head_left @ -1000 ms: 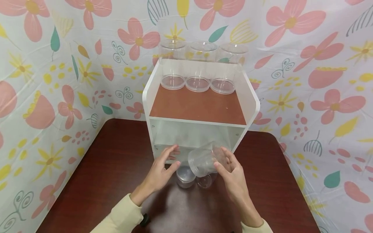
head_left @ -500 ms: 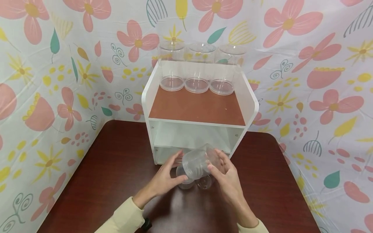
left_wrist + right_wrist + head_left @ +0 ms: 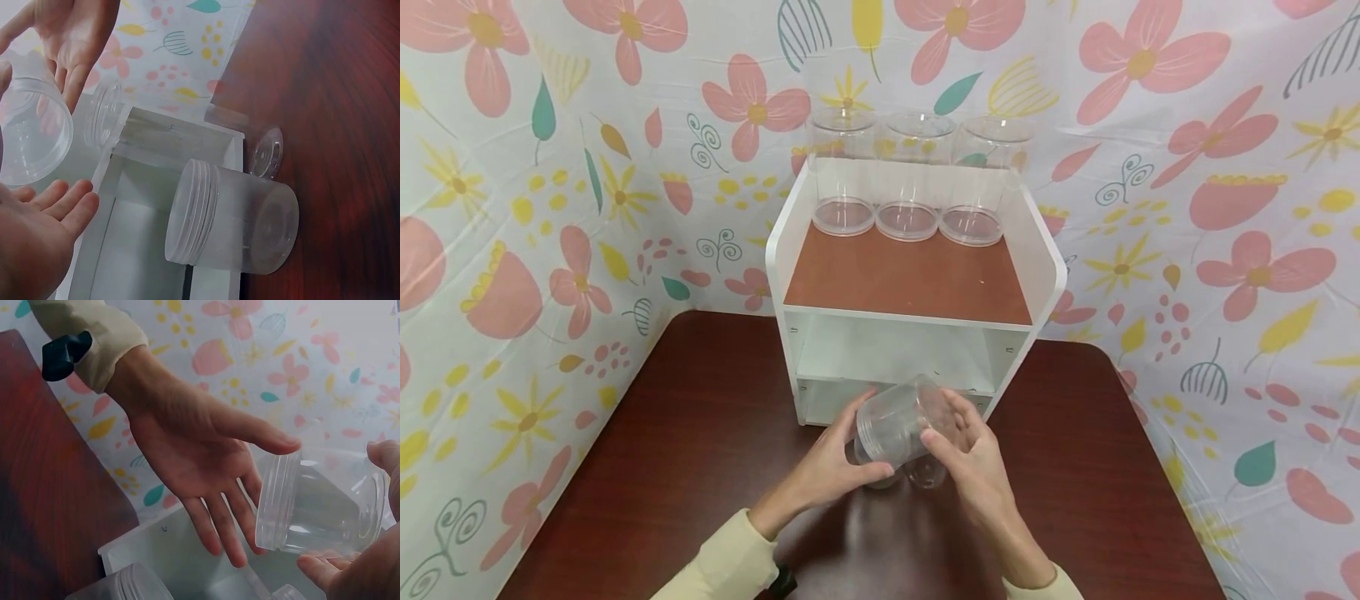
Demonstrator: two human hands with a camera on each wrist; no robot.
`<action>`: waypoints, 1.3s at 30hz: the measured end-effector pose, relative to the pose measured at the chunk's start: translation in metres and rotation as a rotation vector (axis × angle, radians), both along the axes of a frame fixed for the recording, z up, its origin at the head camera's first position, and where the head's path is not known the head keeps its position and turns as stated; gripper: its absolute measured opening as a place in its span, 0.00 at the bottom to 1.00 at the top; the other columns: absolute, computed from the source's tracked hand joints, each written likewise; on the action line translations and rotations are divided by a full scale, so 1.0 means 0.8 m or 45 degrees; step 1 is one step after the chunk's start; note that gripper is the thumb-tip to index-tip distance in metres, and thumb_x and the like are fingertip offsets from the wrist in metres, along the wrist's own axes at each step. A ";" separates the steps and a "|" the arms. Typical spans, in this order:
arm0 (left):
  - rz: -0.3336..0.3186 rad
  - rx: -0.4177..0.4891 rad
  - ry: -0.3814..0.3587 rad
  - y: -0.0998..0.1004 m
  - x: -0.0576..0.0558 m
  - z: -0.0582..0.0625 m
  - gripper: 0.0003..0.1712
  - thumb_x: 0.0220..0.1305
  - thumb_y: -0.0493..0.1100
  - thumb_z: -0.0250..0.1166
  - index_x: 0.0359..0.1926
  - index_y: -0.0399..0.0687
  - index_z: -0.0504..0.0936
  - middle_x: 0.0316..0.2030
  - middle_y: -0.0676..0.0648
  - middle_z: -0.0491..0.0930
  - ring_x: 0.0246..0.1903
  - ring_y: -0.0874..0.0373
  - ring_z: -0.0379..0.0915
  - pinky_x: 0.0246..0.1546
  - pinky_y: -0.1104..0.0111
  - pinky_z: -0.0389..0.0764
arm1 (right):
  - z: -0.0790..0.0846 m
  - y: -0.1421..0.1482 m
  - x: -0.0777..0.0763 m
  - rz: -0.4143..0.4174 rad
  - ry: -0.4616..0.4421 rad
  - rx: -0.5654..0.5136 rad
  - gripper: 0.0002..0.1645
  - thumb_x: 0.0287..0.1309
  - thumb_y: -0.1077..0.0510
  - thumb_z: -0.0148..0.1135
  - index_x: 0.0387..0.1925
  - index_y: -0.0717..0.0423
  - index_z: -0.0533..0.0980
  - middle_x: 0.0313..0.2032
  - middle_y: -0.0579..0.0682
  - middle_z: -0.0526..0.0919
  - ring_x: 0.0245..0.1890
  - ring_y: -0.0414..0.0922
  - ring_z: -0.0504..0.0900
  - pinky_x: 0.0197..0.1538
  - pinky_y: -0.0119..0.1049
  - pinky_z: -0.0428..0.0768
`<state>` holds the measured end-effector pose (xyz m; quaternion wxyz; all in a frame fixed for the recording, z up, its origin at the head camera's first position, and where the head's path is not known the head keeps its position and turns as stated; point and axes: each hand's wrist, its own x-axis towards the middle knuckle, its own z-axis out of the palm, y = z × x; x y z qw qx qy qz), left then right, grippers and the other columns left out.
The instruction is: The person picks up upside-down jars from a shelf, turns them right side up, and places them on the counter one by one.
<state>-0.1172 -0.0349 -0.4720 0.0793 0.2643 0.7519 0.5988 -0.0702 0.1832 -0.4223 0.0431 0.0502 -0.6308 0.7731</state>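
Jar (image 3: 889,423) in right hand (image 3: 976,458), beside left hand (image 3: 835,465), partly hides another jar (image 3: 927,473).

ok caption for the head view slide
Right hand holds a tilted clear jar, left hand at its mouth; three jars stand on a white shelf.

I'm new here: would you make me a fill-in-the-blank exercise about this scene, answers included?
____ clear jars stand in a row on top of the white shelf unit.
The tilted jar in the right hand has its threaded rim toward the ____ hand.
More jars stand on the table in ____ of that unit.
Missing words: Three; left; front.
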 end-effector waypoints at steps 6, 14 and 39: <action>0.016 0.006 0.012 0.003 0.000 0.000 0.56 0.57 0.49 0.78 0.80 0.53 0.56 0.68 0.45 0.70 0.64 0.50 0.70 0.61 0.55 0.73 | -0.002 -0.005 0.001 -0.009 0.002 -0.005 0.41 0.61 0.73 0.63 0.73 0.72 0.58 0.67 0.70 0.67 0.59 0.43 0.81 0.61 0.35 0.78; -0.026 0.182 -0.032 0.005 -0.001 -0.002 0.51 0.57 0.42 0.77 0.77 0.49 0.60 0.70 0.46 0.71 0.63 0.48 0.73 0.61 0.59 0.75 | -0.002 -0.006 0.000 -0.031 -0.034 0.117 0.43 0.61 0.71 0.65 0.74 0.68 0.59 0.70 0.67 0.68 0.60 0.46 0.80 0.60 0.31 0.78; -0.033 0.468 -0.026 -0.021 -0.004 0.014 0.53 0.61 0.34 0.74 0.79 0.36 0.52 0.69 0.32 0.65 0.64 0.37 0.71 0.58 0.66 0.79 | 0.019 0.033 -0.010 -0.372 0.178 0.279 0.28 0.63 0.74 0.65 0.65 0.67 0.73 0.54 0.52 0.84 0.53 0.44 0.84 0.55 0.28 0.80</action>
